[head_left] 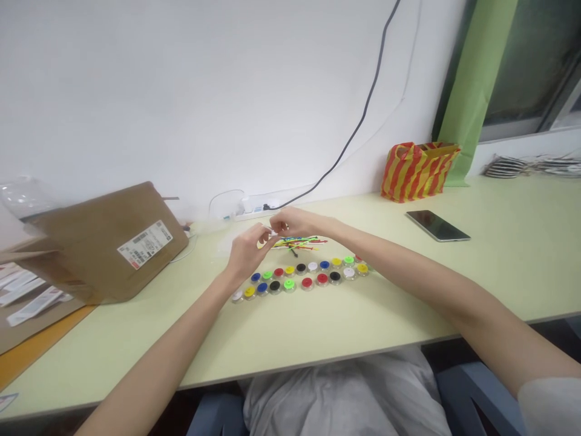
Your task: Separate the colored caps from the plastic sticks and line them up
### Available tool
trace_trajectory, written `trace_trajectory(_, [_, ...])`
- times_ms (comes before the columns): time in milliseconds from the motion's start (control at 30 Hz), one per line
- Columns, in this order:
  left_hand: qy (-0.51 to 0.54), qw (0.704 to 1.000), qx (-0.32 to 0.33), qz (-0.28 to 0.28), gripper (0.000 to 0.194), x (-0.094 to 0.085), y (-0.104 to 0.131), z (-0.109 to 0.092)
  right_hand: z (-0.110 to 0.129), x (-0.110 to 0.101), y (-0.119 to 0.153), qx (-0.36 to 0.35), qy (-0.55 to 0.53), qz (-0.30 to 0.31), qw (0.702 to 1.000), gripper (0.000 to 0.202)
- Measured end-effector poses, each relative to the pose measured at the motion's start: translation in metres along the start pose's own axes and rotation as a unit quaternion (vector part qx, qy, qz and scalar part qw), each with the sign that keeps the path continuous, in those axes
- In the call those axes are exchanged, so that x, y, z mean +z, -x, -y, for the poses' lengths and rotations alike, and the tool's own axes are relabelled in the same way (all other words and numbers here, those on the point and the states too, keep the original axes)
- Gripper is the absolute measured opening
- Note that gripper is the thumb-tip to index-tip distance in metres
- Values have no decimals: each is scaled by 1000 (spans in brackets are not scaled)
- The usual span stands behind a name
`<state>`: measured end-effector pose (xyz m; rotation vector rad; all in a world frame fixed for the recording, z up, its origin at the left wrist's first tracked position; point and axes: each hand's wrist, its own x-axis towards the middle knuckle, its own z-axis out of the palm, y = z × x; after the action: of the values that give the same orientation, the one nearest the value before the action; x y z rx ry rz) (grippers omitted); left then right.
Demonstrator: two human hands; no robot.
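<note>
My left hand (249,248) and my right hand (296,223) meet over the far part of the table, fingertips pinched close together. Between them shows a small white piece (271,230); its kind is too small to make out. Just below and right of my fingers lies a loose pile of thin coloured plastic arrows (299,243), in yellow, red, green, blue and black. Nearer to me, two rows of small round clear-based discs with coloured tops (289,284) run across the table. Their tops are white, yellow, blue, black, green and red. My right forearm hides the right end of the rows.
An open cardboard box (104,242) stands at the left, with papers beside it. A power strip (254,207) with a dark cable lies by the wall. To the right are a striped bag (417,172) and a tablet (438,225). The table's front edge is close to my lap.
</note>
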<state>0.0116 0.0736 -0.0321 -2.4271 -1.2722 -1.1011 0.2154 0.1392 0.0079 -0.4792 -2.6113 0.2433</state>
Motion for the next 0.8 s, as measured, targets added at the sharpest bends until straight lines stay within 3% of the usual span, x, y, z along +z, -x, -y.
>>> trace_trajectory(300, [-65,997,47,9,32,-5,0,-7,-1,2,1,10,48,26,998,13])
trace_trajectory(800, [-85,996,32,10,34,-3,1,-3,-5,1,0,11,68,19,997,19])
